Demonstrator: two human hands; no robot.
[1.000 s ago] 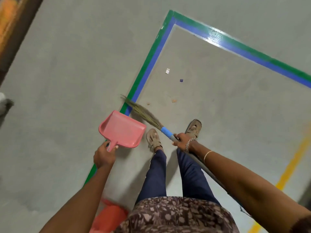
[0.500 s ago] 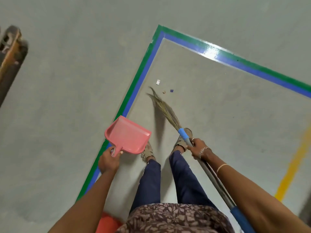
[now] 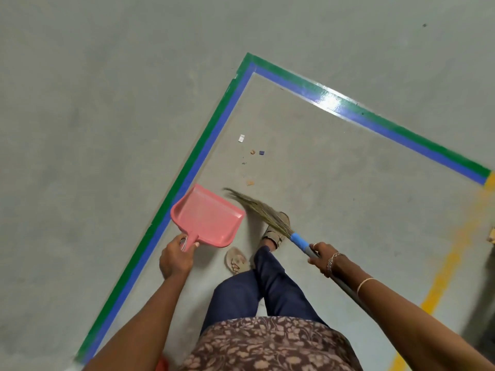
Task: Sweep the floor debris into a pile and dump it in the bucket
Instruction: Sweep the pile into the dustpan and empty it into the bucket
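A smooth grey concrete floor (image 3: 80, 129) fills nearly the whole view, dull and faintly mottled. A double band of green and blue tape (image 3: 203, 156) marks a corner on it: one leg runs toward the lower left and the other toward the right, where a patch of glare (image 3: 329, 103) shines on the tape. A worn yellow line (image 3: 442, 271) runs down the right side. The debris lies inside the taped corner, near the left leg and loosely scattered: a white scrap (image 3: 241, 138) farthest away, a small blue scrap (image 3: 261, 152) just beside a tan crumb (image 3: 252, 151), and an orange bit (image 3: 250, 183) nearest the person. The left hand (image 3: 175, 259) is curled round the handle of a pink dustpan (image 3: 209, 218), whose mouth faces the debris. The right hand (image 3: 325, 259) grips the grey shaft of a grass broom (image 3: 267, 212) just behind its blue collar. The bristles cross over one sandalled foot (image 3: 276, 231), and their tips reach near the dustpan's front edge, short of the orange bit. A sliver of orange-red (image 3: 162, 366) shows at the bottom edge, too little to identify.
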